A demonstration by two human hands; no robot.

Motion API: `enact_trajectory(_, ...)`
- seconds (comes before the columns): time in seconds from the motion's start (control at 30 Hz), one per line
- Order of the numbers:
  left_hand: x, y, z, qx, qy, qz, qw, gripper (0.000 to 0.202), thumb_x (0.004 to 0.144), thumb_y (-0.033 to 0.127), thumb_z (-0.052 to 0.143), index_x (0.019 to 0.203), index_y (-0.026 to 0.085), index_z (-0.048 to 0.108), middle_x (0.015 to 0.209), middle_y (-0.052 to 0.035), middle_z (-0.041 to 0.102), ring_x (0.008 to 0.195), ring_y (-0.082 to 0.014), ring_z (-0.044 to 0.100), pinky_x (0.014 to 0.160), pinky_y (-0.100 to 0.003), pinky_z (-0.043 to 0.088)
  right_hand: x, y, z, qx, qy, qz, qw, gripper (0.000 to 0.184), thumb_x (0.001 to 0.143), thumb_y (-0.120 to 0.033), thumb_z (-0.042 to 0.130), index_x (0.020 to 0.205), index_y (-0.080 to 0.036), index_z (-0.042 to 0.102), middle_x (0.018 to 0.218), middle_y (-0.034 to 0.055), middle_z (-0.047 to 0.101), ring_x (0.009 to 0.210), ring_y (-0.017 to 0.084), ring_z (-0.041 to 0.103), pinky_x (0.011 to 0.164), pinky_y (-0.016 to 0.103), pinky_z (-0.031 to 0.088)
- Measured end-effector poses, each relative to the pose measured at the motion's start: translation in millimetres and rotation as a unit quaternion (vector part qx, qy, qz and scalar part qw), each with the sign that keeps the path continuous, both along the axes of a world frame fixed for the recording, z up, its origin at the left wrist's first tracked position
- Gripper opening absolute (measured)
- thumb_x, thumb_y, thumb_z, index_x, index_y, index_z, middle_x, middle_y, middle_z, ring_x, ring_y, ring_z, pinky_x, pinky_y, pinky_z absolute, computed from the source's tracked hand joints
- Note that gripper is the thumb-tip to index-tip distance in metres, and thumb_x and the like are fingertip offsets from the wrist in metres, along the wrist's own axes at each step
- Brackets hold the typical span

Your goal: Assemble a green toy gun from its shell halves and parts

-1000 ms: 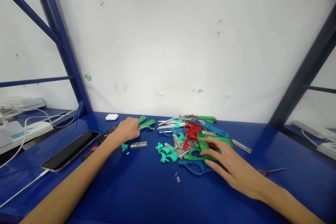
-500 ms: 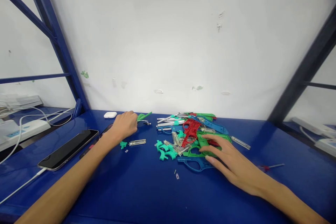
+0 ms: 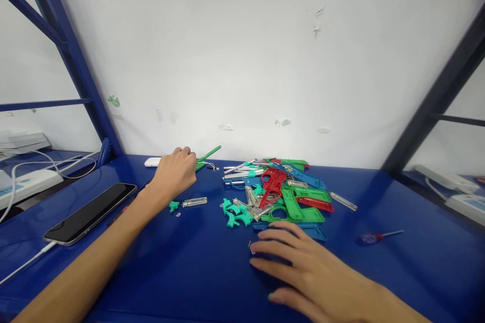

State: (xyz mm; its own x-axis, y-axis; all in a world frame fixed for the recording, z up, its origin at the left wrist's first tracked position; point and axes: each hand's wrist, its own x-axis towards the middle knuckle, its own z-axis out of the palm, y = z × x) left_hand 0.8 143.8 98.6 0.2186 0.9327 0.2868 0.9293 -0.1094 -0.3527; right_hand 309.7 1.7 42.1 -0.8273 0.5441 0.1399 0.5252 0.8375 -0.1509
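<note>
My left hand (image 3: 177,171) is closed at the back left, around a green plastic toy gun piece (image 3: 207,155) whose narrow end sticks out to the right. The hand hides the rest of it. My right hand (image 3: 293,262) is held low over the front of the table with its fingers apart, holding nothing. Its fingertips are beside a tiny pale part (image 3: 252,251) and partly cover a blue toy gun shell (image 3: 310,230). Just beyond lie green toy gun shells (image 3: 293,204), a red toy gun shell (image 3: 273,185) and several teal triggers (image 3: 237,213).
Clear plastic tubes (image 3: 343,201) lie about the pile, one (image 3: 195,202) near my left forearm. A screwdriver (image 3: 371,238) rests at the right. A phone (image 3: 91,213) on a charging cable and a white earbud case (image 3: 152,162) are at the left. Blue table (image 3: 212,272) meets the wall behind.
My right hand has moved off the green and blue shells toward me and left, to the tiny parts. The green piece in my left hand has tilted upward. The view has shifted slightly.
</note>
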Motion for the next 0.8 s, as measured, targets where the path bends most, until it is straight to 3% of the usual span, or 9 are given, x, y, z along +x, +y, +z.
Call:
enact_trajectory(0.13,1,-2,0.7,0.005,0.007,-0.006,1.0,0.034,0.103,0.039,0.068,0.129,0.017,0.065,0.129,-0.0094,0.068,0.11,-0.0243,0.07,0.092,-0.045,0.061,-19,-1,6.7,-0.063,-0.026,-0.047,0.997,0.05,0.114,-0.044,0.038,0.153,-0.02,0.058,0.152,0.0057,0.064,0.137,0.027,0.057,0.126,0.052,0.035)
enact_trajectory(0.3,3,-3,2.5,0.014,0.012,-0.009,1.0,0.033,0.103,0.039,0.068,0.127,0.017,0.066,0.127,-0.0092,0.069,0.109,-0.024,0.07,0.091,-0.045,0.062,-14,4,-6.4,-0.046,0.01,-0.077,0.996,0.052,0.116,-0.041,0.031,0.163,-0.023,0.044,0.169,0.0011,0.046,0.155,0.024,0.04,0.133,0.052,0.02)
enact_trajectory(0.37,3,-4,2.8,0.018,0.013,-0.011,1.0,0.032,0.103,0.039,0.068,0.127,0.017,0.066,0.126,-0.009,0.069,0.109,-0.0239,0.07,0.091,-0.044,0.062,-12,4,-11.4,-0.014,0.029,-0.078,0.996,0.05,0.116,-0.038,0.033,0.162,-0.022,0.045,0.168,0.0009,0.047,0.156,0.022,0.039,0.133,0.049,0.019)
enact_trajectory(0.53,1,-5,4.9,0.035,0.011,-0.007,0.999,0.03,0.102,0.039,0.069,0.123,0.017,0.067,0.123,-0.0081,0.07,0.106,-0.0229,0.07,0.089,-0.043,0.062,-8,4,-13.4,0.09,0.112,-0.08,0.986,0.039,0.112,-0.027,0.045,0.147,-0.024,0.062,0.151,0.0015,0.066,0.142,0.022,0.055,0.127,0.047,0.032)
enact_trajectory(0.63,-2,-13,12.9,0.054,0.002,-0.008,0.999,0.021,0.104,0.033,0.064,0.112,0.015,0.069,0.115,-0.0083,0.07,0.106,-0.0239,0.069,0.085,-0.04,0.061,-5,-1,-12.0,0.142,0.152,-0.084,0.975,0.03,0.109,-0.021,0.049,0.132,-0.024,0.07,0.129,0.0036,0.076,0.122,0.023,0.067,0.115,0.046,0.044)
enact_trajectory(0.73,-5,-37,23.6,0.081,-0.019,-0.017,0.996,0.026,0.107,0.022,0.047,0.1,0.013,0.07,0.107,-0.0143,0.07,0.11,-0.0315,0.066,0.073,-0.035,0.056,1,-17,-16.6,0.145,0.149,-0.107,0.972,0.025,0.109,-0.023,0.049,0.114,-0.026,0.074,0.101,0.0007,0.079,0.092,0.02,0.073,0.095,0.038,0.056)
enact_trajectory(0.8,-8,-62,26.3,0.1,-0.039,-0.026,0.994,0.03,0.107,0.022,0.041,0.098,0.014,0.069,0.105,-0.0136,0.069,0.108,-0.0329,0.065,0.069,-0.034,0.052,5,-29,-22.6,0.138,0.134,-0.133,0.972,0.027,0.112,-0.033,0.048,0.117,-0.029,0.074,0.101,0.0,0.079,0.091,0.019,0.075,0.091,0.033,0.058)
